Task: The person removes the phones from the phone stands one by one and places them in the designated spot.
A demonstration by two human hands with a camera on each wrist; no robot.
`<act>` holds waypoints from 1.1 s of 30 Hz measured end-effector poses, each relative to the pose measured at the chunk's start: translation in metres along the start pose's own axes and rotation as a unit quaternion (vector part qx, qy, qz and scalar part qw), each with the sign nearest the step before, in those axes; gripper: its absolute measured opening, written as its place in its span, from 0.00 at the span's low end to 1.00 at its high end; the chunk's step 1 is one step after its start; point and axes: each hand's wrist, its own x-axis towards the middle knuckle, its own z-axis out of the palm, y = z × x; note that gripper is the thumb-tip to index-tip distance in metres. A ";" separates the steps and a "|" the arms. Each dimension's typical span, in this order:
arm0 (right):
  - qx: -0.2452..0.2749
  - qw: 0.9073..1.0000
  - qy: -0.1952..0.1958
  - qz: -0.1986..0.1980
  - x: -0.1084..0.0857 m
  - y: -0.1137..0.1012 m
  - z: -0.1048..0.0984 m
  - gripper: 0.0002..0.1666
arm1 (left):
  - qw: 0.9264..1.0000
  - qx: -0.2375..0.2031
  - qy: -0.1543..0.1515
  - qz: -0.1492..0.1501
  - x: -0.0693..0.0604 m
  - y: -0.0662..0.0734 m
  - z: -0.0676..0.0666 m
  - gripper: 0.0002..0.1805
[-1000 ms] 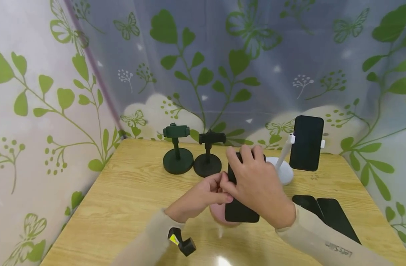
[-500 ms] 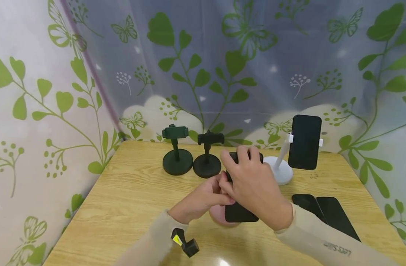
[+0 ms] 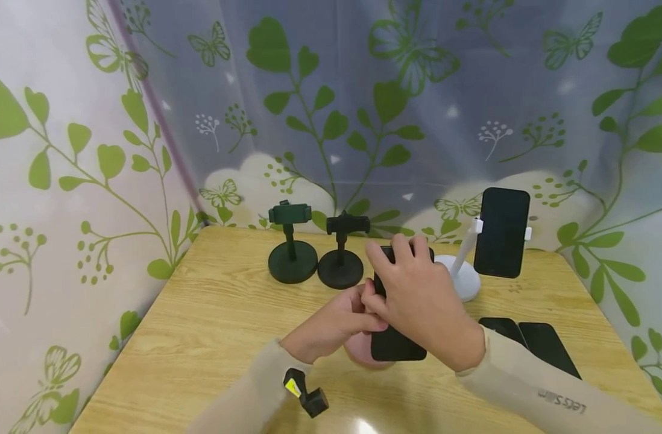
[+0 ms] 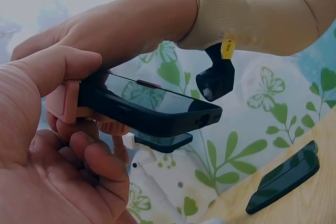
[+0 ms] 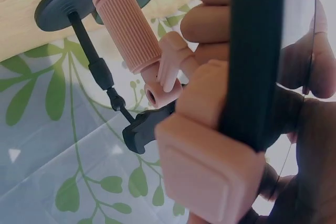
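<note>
A black phone (image 3: pixel 398 346) sits in the clamp (image 4: pixel 65 100) of a pink phone stand, whose round base (image 3: pixel 363 352) shows partly beneath it. My left hand (image 3: pixel 339 322) holds the clamp at its left side, the thumb above and the other fingers curled below. From above, my right hand (image 3: pixel 420 295) grips the phone across its upper half and covers much of it. The right wrist view has the pink clamp against the edge of the phone (image 5: pixel 254 51), with the stand's ribbed post (image 5: pixel 128 30) behind. The fingertips of both hands meet near the clamp.
Behind the hands stand a dark green phone stand (image 3: pixel 291 259) and a black phone stand (image 3: pixel 340 268), neither bearing a phone. To the right, a white stand (image 3: pixel 463 280) bears an upright phone (image 3: pixel 501 232). Two more phones (image 3: pixel 548 346) lie on the wooden table (image 3: pixel 201 337).
Both hands keep their hold on the phone and the pink clamp, with hardly any movement. The head view shifts slightly.
</note>
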 end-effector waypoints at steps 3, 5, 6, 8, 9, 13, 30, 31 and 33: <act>0.000 1.000 -0.005 -0.002 0.000 0.000 -0.001 0.28 | 1.000 0.007 0.007 0.001 0.001 0.000 0.000 0.13; 0.001 1.000 -0.006 0.000 0.000 0.000 -0.002 0.28 | 1.000 0.013 0.007 -0.001 0.001 0.000 0.000 0.13; 0.002 1.000 -0.007 0.002 0.000 0.000 -0.002 0.28 | 1.000 0.015 0.007 -0.001 0.001 0.000 0.000 0.12; 0.005 1.000 -0.010 0.005 0.001 0.000 -0.003 0.27 | 1.000 0.017 0.007 -0.005 0.000 0.001 0.000 0.12; 0.007 1.000 -0.013 0.006 0.001 0.000 -0.003 0.27 | 1.000 0.020 0.008 -0.006 -0.001 0.002 0.000 0.12; 0.016 1.000 -0.021 0.005 0.005 0.000 -0.005 0.25 | 0.999 0.029 0.016 -0.007 -0.005 0.006 0.000 0.10; 0.043 0.999 -0.021 -0.002 0.003 0.002 -0.007 0.27 | 0.999 0.043 -0.012 0.018 -0.008 0.000 -0.007 0.27; 0.044 0.999 -0.022 -0.001 0.003 0.003 -0.007 0.27 | 0.999 0.043 -0.014 0.017 -0.008 0.001 -0.007 0.26; 0.048 0.999 -0.024 0.003 0.003 0.004 -0.007 0.27 | 0.999 0.044 -0.014 0.014 -0.007 0.000 -0.007 0.25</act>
